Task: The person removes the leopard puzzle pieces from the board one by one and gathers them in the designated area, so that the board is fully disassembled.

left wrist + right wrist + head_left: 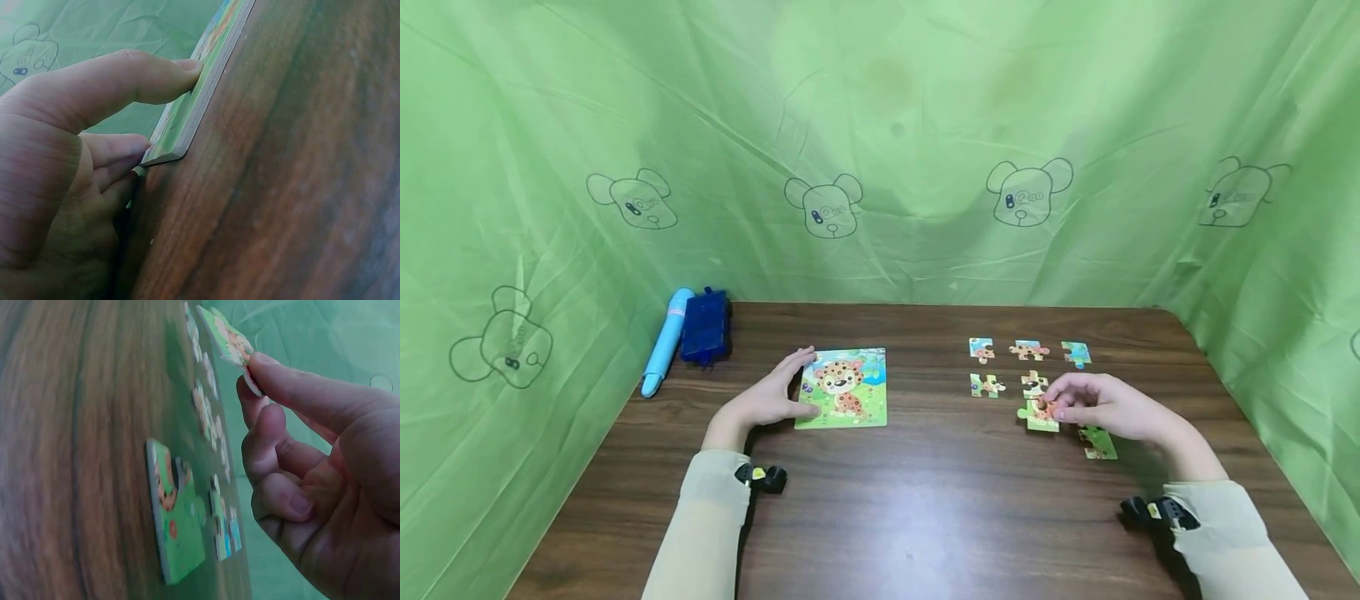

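A square picture board (865, 392) printed with a cartoon spotted cub lies flat on the table. My left hand (760, 402) is at its left side, the thumb resting on the printed face while the other fingers touch the edge, as the left wrist view shows the thumb (156, 78) from close by. On the right, a green-edged jigsaw piece (1038, 416) with part of the cub is pinched between thumb and fingertips of my right hand (1101, 407). In the right wrist view that jigsaw piece (226, 334) is held tilted above the table.
Several loose jigsaw pieces (1028, 350) lie around the right hand; a green corner piece (1101, 444) is partly below its wrist. At the back left are a blue cylinder-shaped pen-like object (666, 346) and a dark blue box (706, 327). Green cloth (925, 250) hangs around the table.
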Demonstrator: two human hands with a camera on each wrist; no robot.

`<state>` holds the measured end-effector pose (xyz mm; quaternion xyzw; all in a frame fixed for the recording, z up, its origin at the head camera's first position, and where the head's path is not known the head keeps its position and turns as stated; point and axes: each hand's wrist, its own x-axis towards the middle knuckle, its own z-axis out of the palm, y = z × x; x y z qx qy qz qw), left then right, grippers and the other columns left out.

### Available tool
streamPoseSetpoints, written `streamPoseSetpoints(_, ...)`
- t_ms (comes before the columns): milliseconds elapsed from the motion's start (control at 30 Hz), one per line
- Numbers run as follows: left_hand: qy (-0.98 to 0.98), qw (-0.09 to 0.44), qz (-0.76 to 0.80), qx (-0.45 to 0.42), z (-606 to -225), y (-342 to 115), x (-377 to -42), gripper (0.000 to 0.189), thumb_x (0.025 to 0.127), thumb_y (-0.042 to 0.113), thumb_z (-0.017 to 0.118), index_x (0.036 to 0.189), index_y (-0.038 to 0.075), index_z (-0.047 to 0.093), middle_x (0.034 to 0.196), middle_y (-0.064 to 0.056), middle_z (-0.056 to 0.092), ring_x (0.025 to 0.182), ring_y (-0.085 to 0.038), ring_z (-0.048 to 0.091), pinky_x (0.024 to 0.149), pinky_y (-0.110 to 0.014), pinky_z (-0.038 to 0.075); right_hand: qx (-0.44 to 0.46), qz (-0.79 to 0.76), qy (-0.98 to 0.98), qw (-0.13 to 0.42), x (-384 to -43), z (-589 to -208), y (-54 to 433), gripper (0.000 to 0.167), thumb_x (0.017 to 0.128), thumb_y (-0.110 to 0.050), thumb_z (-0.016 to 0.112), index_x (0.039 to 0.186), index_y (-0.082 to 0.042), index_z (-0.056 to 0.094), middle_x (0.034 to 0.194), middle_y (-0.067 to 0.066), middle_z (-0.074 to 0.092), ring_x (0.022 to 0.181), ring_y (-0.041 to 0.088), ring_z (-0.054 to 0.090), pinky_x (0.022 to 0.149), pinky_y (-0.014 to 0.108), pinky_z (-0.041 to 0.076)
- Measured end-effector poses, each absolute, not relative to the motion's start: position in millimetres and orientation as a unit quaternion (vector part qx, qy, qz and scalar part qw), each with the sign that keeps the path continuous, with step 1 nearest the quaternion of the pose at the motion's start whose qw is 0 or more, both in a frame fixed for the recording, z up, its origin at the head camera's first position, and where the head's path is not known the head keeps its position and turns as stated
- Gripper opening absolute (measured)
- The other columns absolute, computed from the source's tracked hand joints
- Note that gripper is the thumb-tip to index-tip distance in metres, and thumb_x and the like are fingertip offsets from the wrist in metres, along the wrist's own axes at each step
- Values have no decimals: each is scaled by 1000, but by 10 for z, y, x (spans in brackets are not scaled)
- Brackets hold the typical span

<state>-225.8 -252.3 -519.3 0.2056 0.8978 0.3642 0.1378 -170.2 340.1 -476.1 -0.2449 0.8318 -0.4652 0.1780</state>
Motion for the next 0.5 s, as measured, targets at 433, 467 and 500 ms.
streamPoseSetpoints(433, 896, 140, 369, 204, -5200, -2512, -2259, 111, 88, 38, 90, 174, 8, 26, 183, -11, 15, 168, -39, 9, 129, -69, 20, -292, -433, 837, 165, -1717, -4860, 3457, 17, 100, -4, 78, 116, -6, 72, 92, 3, 76, 76, 15, 68, 66, 28, 54)
streamPoseSetpoints(467, 896, 140, 369, 203, -5195, -2516, -2257, 111, 88, 39, 90, 174, 9, 26, 183, -10, 14, 168, -39, 9, 129, -69, 20, -291, -427, 841, 163, -1722, -4865, 3456, 17, 100, -5, 79, 116, -7, 73, 92, 2, 76, 74, 15, 67, 65, 28, 54)
streamPoseSetpoints(500, 896, 141, 369, 201, -5192, -2520, -2255, 111, 88, 39, 90, 174, 9, 26, 183, -10, 14, 168, -39, 9, 129, -70, 20, -291, -421, 844, 161, -1727, -4871, 3453, 17, 100, -6, 80, 115, -8, 73, 92, 1, 76, 74, 14, 67, 64, 28, 54)
